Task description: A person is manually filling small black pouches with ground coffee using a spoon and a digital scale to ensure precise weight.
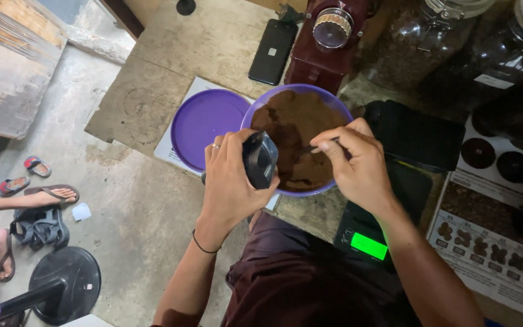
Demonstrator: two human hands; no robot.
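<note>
A small dark container (260,160) is gripped in the closed left hand (231,184), just at the near rim of the purple bowl (255,112). A thin spoon handle (324,144) is pinched between the right hand (358,163) fingertips, above the brown ground powder (298,130) in the bowl. Beyond the left fingers, a purple lid (204,127) is seen lying; farther off, a dark phone (272,51) and red grinder (325,45) are set.

One round purple plastic bowl (298,100), one flat purple lid (204,124), one black phone (272,51), two large glass jars (422,42), one black digital scale (367,233).
</note>
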